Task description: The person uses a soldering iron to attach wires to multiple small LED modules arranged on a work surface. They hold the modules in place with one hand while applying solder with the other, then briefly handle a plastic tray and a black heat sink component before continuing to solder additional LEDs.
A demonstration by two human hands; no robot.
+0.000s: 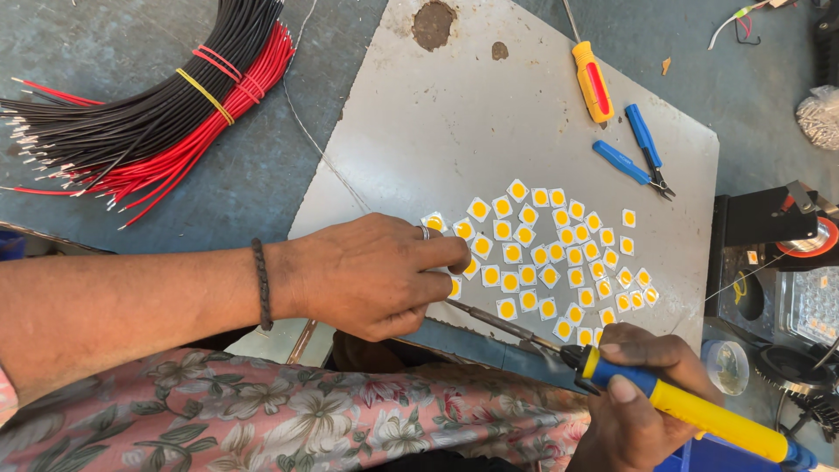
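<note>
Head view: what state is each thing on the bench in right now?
Left hand: fingertips pressing a small white square chip with yellow centre.
Right hand: gripping yellow-and-blue soldering iron, tip at that chip.
Blue-handled pliers: lying open.
Red-and-black wire bundle: banded.

A grey-blue workbench (262,183) carries a pale metal sheet (437,122) at centre and bundled red-black wires (157,105) at ten o'clock.

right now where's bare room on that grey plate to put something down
Free: the upper middle of the grey plate, between the wire bundle and yellow screwdriver. Crowded: the lower right, where LED chips, left hand and soldering iron in the right hand meet.
</note>
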